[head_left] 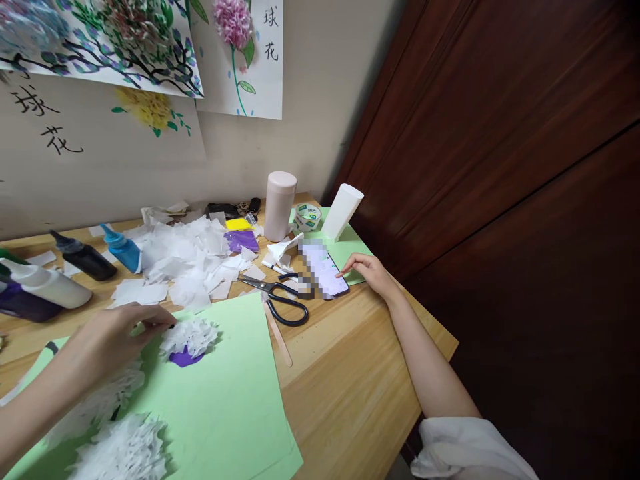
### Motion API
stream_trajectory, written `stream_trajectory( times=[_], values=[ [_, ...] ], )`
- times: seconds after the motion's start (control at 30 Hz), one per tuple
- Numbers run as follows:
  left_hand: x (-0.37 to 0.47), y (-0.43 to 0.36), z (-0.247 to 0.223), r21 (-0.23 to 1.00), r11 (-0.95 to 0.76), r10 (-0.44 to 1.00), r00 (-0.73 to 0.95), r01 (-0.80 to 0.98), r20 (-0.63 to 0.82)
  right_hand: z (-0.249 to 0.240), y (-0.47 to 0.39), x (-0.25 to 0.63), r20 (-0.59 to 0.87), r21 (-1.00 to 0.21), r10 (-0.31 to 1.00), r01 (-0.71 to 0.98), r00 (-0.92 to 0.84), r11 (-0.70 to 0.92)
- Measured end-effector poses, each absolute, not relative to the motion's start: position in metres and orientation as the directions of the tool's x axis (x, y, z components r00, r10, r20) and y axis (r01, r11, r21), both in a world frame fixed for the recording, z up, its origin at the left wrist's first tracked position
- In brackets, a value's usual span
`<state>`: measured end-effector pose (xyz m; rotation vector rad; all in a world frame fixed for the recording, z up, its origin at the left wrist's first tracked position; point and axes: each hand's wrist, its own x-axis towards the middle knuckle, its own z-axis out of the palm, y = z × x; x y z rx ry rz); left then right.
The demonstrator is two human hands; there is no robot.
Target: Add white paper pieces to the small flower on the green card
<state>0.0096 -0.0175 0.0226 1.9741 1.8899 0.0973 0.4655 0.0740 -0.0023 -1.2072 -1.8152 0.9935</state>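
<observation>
My left hand reaches over a light green sheet. Its fingers are pinched at the left edge of a small white ruffled paper flower; a dark speck shows at the fingertips, too small to name. Below that flower lies a purple paper piece. Two larger white ruffled flowers lie nearer me, one partly behind my forearm. On the right, my right hand has its index finger stretched onto the lit screen of a phone, the other fingers loosely bent, holding nothing.
Black-handled scissors and a wooden stick lie beside the green sheet. Behind are heaped white paper scraps, paint bottles, a pink tumbler, a tape roll and a white cylinder. A dark wooden panel borders the table's right.
</observation>
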Motion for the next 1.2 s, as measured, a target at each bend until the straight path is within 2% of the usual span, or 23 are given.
stream_trajectory(
  times=[0.33, 0.47, 0.8, 0.93, 1.1, 1.2],
  values=[
    [0.008, -0.018, 0.022, 0.357, -0.015, 0.972, 0.097, 0.934, -0.214, -0.007, 0.078, 0.475, 0.131, -0.872, 0.946, 0.419, -0.296, 0.252],
    [0.010, -0.019, 0.022, 0.341, -0.004, 0.978, 0.074, 0.940, -0.194, -0.007, 0.078, 0.476, 0.142, -0.909, 0.950, 0.343, -0.278, 0.236],
    [0.010, -0.019, 0.023, 0.361, -0.036, 0.974, 0.114, 0.932, -0.197, -0.026, 0.089, 0.463, 0.243, -0.950, 0.969, 0.193, -0.034, 0.245],
    [0.013, -0.029, 0.031, 0.345, -0.050, 0.992, 0.088, 0.937, -0.095, -0.031, 0.091, 0.456, 0.254, -0.953, 0.967, 0.178, 0.025, 0.246],
    [0.018, -0.048, 0.055, 0.361, -0.090, 0.987, 0.034, 0.928, 0.160, -0.035, 0.095, 0.457, 0.264, -0.955, 0.960, 0.164, 0.088, 0.248],
    [0.018, -0.052, 0.062, 0.372, -0.065, 0.976, -0.018, 0.926, 0.216, -0.033, 0.095, 0.457, 0.278, -0.950, 0.952, 0.183, 0.129, 0.253]
  ],
)
